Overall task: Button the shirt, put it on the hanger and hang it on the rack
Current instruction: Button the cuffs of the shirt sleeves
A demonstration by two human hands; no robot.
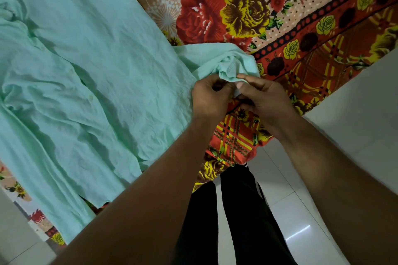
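Both hands, left & right, pinch the cuff; shirt stretches off to the left.

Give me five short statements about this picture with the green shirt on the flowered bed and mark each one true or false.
1. Both hands pinch the cuff end of the mint green cotton shirt's sleeve. True: left hand, right hand.
2. The shirt lies on a plain white sheet. False: it lies on a red and yellow floral bedsheet.
3. A hanger lies beside the shirt. False: none is in view.
4. Small pale buttons show along the shirt's front. True.
5. The person wears black trousers. True.
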